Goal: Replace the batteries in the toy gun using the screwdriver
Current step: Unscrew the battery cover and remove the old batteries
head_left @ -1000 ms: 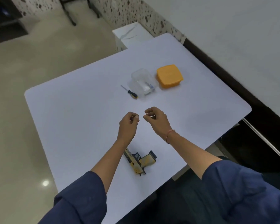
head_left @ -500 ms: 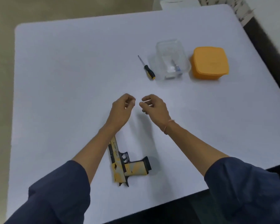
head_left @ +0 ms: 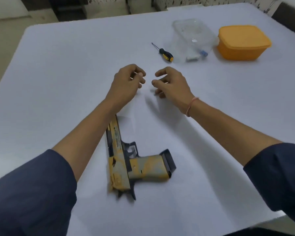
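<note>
Hands hover over the white surface [head_left: 58, 74], loosely curled and empty; the left hand [head_left: 126, 82] and right hand [head_left: 173, 84] have drifted further apart than half a second ago. Nearer the person lies the yellow-and-grey plastic toy gun [head_left: 124, 160], its muzzle hidden behind the left forearm. Beyond the hands, the black-and-yellow-handled screwdriver [head_left: 165, 53] lies just beside a clear plastic tub [head_left: 192, 36].

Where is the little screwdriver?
In the head view, the screwdriver lies on the far part of the white table, just left of the clear container and beyond the right hand.
</note>
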